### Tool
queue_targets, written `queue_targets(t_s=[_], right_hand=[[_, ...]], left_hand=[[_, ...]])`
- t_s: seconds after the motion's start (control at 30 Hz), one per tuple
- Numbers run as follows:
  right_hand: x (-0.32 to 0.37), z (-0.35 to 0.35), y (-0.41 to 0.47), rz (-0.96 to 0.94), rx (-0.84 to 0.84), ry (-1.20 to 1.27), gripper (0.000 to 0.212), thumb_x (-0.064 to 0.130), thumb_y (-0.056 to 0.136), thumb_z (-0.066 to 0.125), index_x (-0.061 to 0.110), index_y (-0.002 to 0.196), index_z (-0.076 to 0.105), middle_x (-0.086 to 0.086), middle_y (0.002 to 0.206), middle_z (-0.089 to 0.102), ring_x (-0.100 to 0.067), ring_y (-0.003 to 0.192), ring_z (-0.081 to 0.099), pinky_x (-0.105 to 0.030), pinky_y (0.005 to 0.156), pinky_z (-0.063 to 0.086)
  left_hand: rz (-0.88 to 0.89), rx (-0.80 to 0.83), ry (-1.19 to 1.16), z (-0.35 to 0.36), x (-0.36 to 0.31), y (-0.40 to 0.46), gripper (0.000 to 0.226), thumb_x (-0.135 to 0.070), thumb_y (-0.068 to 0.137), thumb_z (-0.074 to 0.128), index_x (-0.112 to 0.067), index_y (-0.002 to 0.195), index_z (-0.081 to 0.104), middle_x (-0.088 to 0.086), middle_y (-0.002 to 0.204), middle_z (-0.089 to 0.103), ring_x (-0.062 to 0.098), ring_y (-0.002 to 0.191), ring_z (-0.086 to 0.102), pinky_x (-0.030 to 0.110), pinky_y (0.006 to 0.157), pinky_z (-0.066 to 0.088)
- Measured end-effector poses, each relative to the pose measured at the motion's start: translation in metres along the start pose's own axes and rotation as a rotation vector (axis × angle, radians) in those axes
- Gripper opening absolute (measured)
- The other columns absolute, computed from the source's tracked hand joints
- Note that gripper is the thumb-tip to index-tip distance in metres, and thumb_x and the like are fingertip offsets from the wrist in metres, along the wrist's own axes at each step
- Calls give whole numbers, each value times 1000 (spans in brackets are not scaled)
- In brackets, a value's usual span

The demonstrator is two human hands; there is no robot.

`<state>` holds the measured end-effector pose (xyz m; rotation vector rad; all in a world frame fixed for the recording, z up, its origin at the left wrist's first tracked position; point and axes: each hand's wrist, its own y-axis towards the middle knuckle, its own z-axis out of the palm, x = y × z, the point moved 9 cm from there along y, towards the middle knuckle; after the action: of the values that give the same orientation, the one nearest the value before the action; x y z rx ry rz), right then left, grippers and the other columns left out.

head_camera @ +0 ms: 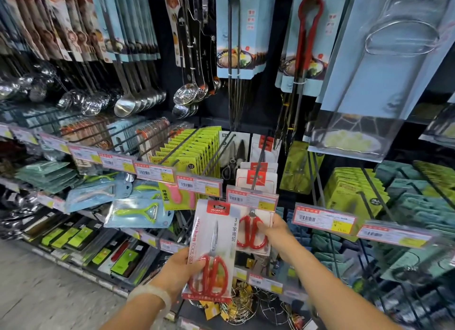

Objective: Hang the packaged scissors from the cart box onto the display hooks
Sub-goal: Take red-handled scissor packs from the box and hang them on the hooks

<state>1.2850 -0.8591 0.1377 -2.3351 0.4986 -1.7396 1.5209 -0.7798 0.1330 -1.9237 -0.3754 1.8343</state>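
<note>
Shop shelving fills the view, a dark display wall (261,112) set with long black hooks and rows of price tags along their front ends. Upper hooks carry ladles (128,103) on the left, slotted spoons (186,95) in the middle and carded tongs (242,34) to the right, one pair red-handled. Lower down hang rows of lime-green cards (194,147), a few white cards with red labels (257,179) on one hook (258,167), and teal packs (406,199) far right. No cart box shows in this view. Near the bottom centre, the left hand (181,273) grips a packaged pair of scissors (213,250) by its lower left edge, thumb laid across the front by the red handles, the card upright and tilted slightly right. Just beside it, the right hand (273,227) holds a second scissors pack (253,231), fingers curled on its right edge; that pack sits directly under the price tag (252,199) at the tip of the white-card hook, partly hidden behind the first pack. Whether its hole is already on the hook cannot be told. Green peelers in blue packs (138,212) hang to the left, and wire racks (242,310) lie below the hands. A pale bracelet (154,297) circles the left wrist.
</note>
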Motion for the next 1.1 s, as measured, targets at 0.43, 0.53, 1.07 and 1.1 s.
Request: queue_targets(t_s=[0.43, 0.53, 1.07, 1.1], right_hand=[[-8, 29, -38, 106, 225, -11, 37, 46, 94, 45, 15, 108, 60, 2, 94, 65, -16, 88, 63, -30, 83, 52], [-19, 50, -61, 74, 380, 3, 31, 42, 89, 56, 18, 108, 59, -2, 105, 69, -20, 96, 68, -33, 85, 56], [-4, 10, -71, -148, 65, 44, 4, 11, 91, 56, 13, 92, 59, 1, 92, 66, -9, 85, 64, -17, 69, 55], [4, 7, -71, -160, 67, 49, 7, 10, 92, 55, 16, 92, 57, 5, 91, 64, -5, 83, 62, -12, 63, 52]], left_hand=[[-47, 57, 88, 6, 23, 17, 31, -18, 85, 66, -15, 115, 59, 8, 101, 74, 29, 100, 69, 53, 95, 49], [-50, 69, 67, 16, 24, 20, 28, -14, 87, 64, -14, 114, 61, 9, 100, 75, 30, 99, 69, 53, 96, 48], [81, 19, -18, 52, 0, 26, 23, -3, 87, 62, -14, 108, 63, 11, 99, 73, 30, 93, 69, 46, 80, 57], [104, 14, -24, 52, -7, 26, 23, -4, 86, 63, -14, 107, 63, 11, 100, 73, 30, 93, 69, 46, 78, 57]])
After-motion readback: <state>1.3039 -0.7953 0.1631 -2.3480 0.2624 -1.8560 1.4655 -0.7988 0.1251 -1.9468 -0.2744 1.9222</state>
